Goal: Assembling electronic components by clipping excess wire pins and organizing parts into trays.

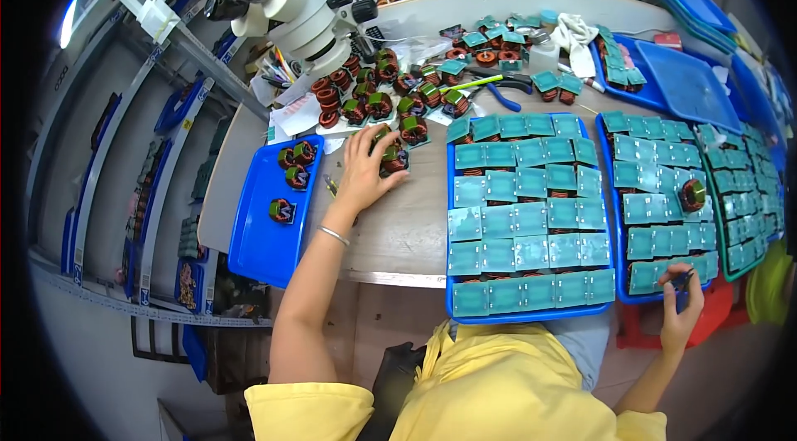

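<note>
My left hand is spread round a copper-wound coil with a green band on the worktable, thumb on its near side and fingers on its far side. Whether it grips the coil firmly is not plain. Over the near edge of a blue tray on the right, my right hand is closed on a small dark-blue hand tool, partly hidden by the fingers. Rows of teal circuit boards fill that tray, with one coil lying on top. Another blue tray of such boards stands between my hands.
A blue tray at left holds several coils. More coils crowd the table below a microscope. Blue-handled pliers and a yellow-green pen lie behind. Shelving stands left; a red stool is at right.
</note>
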Motion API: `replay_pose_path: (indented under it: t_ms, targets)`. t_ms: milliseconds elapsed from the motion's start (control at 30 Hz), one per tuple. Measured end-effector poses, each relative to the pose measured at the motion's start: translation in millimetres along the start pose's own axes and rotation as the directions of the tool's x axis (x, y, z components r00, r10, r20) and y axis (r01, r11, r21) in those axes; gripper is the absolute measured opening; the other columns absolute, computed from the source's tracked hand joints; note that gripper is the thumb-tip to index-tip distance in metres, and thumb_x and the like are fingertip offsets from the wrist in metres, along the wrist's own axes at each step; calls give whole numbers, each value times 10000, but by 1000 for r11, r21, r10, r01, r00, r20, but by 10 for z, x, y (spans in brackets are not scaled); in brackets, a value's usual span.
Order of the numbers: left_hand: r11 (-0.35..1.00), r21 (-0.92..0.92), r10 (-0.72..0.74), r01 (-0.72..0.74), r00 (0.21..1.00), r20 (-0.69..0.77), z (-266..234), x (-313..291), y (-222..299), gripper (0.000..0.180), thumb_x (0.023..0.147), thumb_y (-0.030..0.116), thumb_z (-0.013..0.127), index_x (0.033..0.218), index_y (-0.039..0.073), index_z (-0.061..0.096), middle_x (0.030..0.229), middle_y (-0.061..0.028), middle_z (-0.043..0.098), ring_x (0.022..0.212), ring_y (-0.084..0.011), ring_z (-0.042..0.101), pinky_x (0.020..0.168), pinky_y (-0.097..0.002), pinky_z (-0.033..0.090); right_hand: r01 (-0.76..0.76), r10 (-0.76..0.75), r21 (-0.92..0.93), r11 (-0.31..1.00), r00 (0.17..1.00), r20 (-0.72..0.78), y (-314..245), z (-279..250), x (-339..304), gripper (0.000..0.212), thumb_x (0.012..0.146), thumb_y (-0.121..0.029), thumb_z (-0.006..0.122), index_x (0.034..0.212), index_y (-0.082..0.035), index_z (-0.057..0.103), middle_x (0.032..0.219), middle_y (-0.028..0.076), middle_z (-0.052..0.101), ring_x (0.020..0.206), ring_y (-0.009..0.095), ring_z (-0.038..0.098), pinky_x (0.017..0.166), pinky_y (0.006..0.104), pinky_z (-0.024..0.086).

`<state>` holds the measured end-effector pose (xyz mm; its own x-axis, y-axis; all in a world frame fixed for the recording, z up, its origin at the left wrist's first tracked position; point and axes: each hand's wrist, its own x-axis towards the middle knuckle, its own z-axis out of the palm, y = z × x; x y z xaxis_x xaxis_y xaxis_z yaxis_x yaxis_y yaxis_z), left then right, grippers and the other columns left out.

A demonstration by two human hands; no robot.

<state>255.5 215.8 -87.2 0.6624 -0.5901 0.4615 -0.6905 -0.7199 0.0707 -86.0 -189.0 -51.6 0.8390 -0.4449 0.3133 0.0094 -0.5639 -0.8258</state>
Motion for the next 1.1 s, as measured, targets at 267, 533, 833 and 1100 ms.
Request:
replay_pose_path:
  t_ms: [267,533,833,1100]
  targets:
    - [983,178,-33,41,998,-49,156,151,-7,562,708,423,675,1196,183,530,1303,-145,408,1222,-367,336,987,-488,283,-5,10,81,997,998,-69,-187,25,-117,188,787,13,510,974,4,525,815,65,530,751,128,505,702,243,408]
    - [974,167,-167,150,982,90,-22,-105,-27,698,656,391,709,1267,156,469,1360,-161,345,1242,-368,310,1014,-501,231,69,-68,-17,997,996,64,-215,49,122,292,706,-69,664,973,-5,563,845,102,598,711,187,588,668,285,457]
    - [945,-190,-303,267,932,-199,-209,-687,1257,445,856,168,479,1249,-26,403,1303,-207,376,1210,-365,343,1036,-443,227,164,-212,-369,915,973,-94,122,-907,1686,155,778,-77,570,917,-12,551,868,201,595,826,357,579,728,399,458]
    - [865,-75,-489,497,798,-354,175,-964,1618,384,899,213,506,1166,-59,461,1131,-217,506,1025,-351,487,928,-472,345,-106,43,-669,736,993,-111,1318,-1090,3753,386,681,-334,685,874,-1,649,835,211,645,796,367,628,724,420,504]
